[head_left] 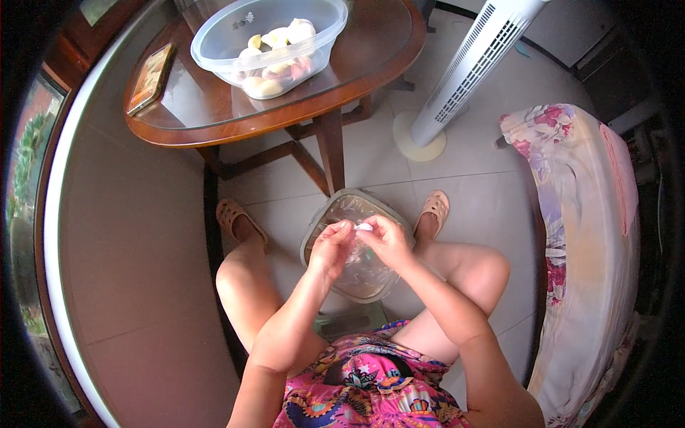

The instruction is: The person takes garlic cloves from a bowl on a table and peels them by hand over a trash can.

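Over a plastic-lined bin, my two hands meet with their fingertips close together. My right hand pinches a small white piece, rounded like a garlic clove; its exact kind is too small to tell. From the other side, the thumb and forefinger of my left hand are pinched at the near end of this piece. Below them stands the bin, greyish with a rounded square rim and a clear bag inside. Some small pale scraps seem to lie in the bag, partly hidden by my hands.
A translucent bowl of whitish, yellowish and pinkish rounded pieces stands on the glass-topped wooden table. A phone lies at its left. Beyond the bin rises a white tower fan. Floral cloth covers a seat at right.
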The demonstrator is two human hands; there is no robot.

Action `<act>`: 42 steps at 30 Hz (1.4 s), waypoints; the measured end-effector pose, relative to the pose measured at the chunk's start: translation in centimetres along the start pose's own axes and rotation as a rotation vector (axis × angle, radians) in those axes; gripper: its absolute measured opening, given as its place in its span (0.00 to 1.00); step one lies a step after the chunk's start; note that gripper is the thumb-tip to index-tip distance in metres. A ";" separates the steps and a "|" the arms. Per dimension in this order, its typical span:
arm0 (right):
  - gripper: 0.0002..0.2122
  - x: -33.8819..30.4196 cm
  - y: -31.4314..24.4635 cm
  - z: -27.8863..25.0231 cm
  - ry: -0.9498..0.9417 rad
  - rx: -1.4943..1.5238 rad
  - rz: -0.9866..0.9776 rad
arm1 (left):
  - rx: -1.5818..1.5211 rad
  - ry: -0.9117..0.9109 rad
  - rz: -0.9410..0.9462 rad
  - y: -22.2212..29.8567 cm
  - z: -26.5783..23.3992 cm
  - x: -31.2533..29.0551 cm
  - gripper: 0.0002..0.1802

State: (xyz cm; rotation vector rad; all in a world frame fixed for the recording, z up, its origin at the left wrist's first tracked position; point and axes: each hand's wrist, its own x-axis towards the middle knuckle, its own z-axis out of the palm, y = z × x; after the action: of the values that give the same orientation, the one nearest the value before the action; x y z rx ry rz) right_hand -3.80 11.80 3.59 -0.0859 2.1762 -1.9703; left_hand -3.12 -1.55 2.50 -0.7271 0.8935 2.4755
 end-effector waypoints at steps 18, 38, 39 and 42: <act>0.03 -0.4 -0.8 -0.4 -0.143 -0.009 -0.091 | -0.144 -0.117 -0.218 -0.3 -0.5 -0.1 0.07; 0.04 0.1 0.0 -0.6 0.093 -0.160 -0.148 | 0.371 -0.174 0.007 0.8 -0.2 -0.7 0.12; 0.04 0.2 0.2 -0.8 0.135 -0.182 -0.135 | 0.467 -0.171 0.034 0.7 -0.4 -0.7 0.12; 0.04 1.0 1.8 -1.4 0.207 -0.208 -0.082 | 0.603 -0.118 0.079 0.6 -0.5 -0.6 0.12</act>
State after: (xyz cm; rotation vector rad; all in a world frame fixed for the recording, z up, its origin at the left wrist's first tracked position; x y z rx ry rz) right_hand -4.83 13.18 1.80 -0.0023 2.5435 -1.8612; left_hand -2.77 -2.48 2.83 -0.3361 1.5389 2.0992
